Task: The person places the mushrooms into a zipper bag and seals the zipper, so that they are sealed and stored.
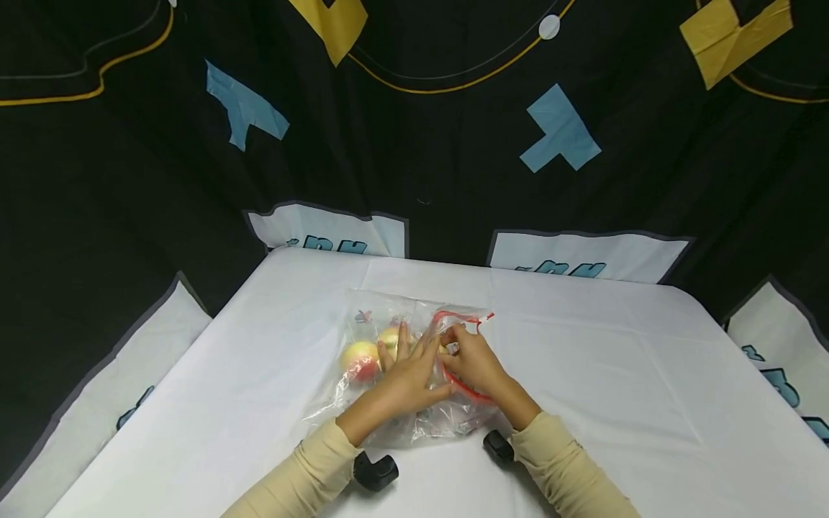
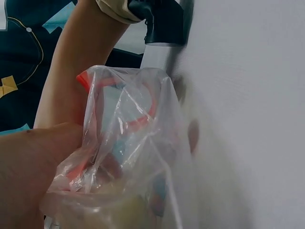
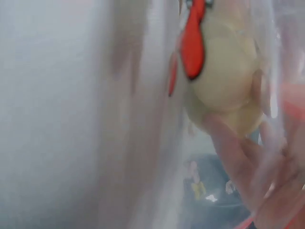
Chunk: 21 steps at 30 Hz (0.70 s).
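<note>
A clear zip bag (image 1: 376,306) with a red-edged mouth (image 1: 476,395) lies on the white table. Inside it, toward the left, sit a round yellow-and-red fruit (image 1: 360,361) and a yellow one (image 1: 390,337) beside it. My left hand (image 1: 408,381) rests on top of the bag with its fingers spread and straight. At the red mouth, on the bag's right side, my right hand (image 1: 478,365) reaches in. The right wrist view shows its thumb and a fingertip on either side of a pale yellow fruit (image 3: 224,71), behind hazy plastic.
Black wrist mounts (image 1: 376,472) sit under both sleeves, close to the tabletop. White cloth (image 1: 602,374) covers the table, and a black curtain (image 1: 440,180) with blue and yellow tape hangs beyond its far edge.
</note>
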### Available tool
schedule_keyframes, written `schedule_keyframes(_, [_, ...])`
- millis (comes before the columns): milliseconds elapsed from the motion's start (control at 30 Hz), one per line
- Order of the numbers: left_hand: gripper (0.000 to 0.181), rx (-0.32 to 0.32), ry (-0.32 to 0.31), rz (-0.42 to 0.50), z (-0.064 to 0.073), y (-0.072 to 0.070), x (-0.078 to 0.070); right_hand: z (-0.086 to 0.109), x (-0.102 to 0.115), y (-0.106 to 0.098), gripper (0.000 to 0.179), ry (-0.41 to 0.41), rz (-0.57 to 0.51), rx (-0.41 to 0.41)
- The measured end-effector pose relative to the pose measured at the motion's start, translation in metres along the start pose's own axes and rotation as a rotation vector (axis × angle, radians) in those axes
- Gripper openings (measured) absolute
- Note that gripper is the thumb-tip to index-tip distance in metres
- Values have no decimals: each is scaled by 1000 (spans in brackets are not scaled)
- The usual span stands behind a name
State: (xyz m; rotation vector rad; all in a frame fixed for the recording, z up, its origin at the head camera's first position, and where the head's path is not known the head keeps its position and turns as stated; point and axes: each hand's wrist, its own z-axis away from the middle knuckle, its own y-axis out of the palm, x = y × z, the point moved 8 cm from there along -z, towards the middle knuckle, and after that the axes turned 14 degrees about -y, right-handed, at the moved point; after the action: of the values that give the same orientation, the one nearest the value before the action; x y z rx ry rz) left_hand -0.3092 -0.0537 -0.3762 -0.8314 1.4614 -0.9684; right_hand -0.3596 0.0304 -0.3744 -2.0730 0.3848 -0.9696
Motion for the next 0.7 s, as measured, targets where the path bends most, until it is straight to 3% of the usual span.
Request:
schedule_keyframes(333, [93,-15,6,2,0,1,1,2,6,-2,18,-92,-143,68])
schedule_keyframes(533, [93,-19,2,-24,2,4,2,12,-3,-2,23,-34,-306,185])
schedule_keyframes(700, [91,-8,9,-18,2,4,1,17,-8,-24,32,-13,-391,198])
